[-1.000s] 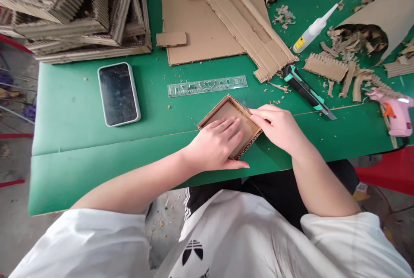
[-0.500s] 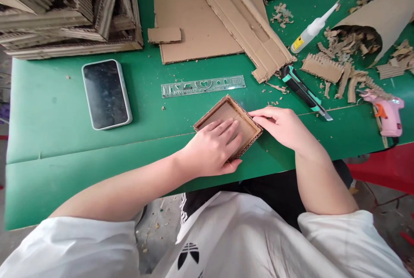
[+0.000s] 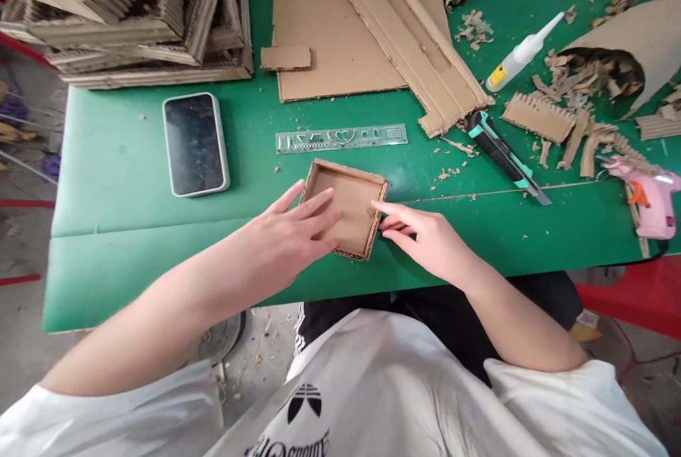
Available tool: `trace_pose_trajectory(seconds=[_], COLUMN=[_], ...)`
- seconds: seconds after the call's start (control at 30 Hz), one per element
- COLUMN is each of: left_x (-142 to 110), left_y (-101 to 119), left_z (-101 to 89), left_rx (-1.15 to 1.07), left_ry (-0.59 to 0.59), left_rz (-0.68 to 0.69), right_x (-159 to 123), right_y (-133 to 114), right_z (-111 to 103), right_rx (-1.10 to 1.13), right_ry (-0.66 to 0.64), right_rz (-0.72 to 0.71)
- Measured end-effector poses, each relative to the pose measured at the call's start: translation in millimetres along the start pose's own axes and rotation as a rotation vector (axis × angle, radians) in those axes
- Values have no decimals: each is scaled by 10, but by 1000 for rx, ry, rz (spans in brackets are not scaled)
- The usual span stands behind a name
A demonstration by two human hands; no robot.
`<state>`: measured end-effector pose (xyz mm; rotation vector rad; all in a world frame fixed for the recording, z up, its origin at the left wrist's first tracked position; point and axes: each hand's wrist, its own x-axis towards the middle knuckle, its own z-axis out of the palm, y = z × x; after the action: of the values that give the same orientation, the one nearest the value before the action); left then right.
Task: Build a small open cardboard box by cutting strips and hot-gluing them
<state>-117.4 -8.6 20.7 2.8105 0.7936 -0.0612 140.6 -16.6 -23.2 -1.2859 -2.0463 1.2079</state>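
Note:
A shallow, square cardboard box [image 3: 351, 203], open at the top, sits on the green table near its front edge, turned slightly. My left hand [image 3: 281, 244] reaches over the box's left side with its fingers spread. Some of these fingers lie inside the box, and the thumb is hidden. At the right wall, my right hand [image 3: 425, 240] has its index fingertip over the top edge while the other fingers curl against the outside. Beyond the box lies a clear plastic ruler [image 3: 340, 138].
A phone [image 3: 196, 145] lies at left, below stacked corrugated cardboard frames [image 3: 154, 74]. Flat cardboard [image 3: 345, 52] lies at the back. To the right are a utility knife [image 3: 505, 152] with its blade out, a white glue bottle [image 3: 524, 52], cardboard scraps [image 3: 540, 116] and a pink glue gun [image 3: 652, 205].
The box has turned from a diamond angle to nearly square-on and shifted left. My left hand has slid from its middle to the left side; my right hand has moved left with the right wall.

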Motion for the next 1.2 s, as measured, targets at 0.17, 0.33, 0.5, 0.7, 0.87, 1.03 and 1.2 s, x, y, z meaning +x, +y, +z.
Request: trace_pose_trajectory(seconds=[0.17,0.33,0.5,0.7,0.87,1.03,1.2], left_x=[12,120,157,147,192,218,231], left_y=[-7,-155,-223,107,187,188,216], left_z=[-44,51,152,361,536,539,528], left_rx=[121,154,86,-104,-68,-97,-118], left_ry=[26,170,279,337,425,442,453], left_rz=[-79,-94,-137,-138,-173,-211,-231], right_x=[56,85,184,284,294,254,221], right_y=[22,18,-12,10,26,81,161], right_z=[19,-30,-135,-218,-231,-334,-443], right_rx=[-578,-862,-880,-748,-772,-779,-821], right_ry=[64,155,157,-52,-41,16,51], right_rz=[-263,-371,-531,-524,-556,-547,-529])
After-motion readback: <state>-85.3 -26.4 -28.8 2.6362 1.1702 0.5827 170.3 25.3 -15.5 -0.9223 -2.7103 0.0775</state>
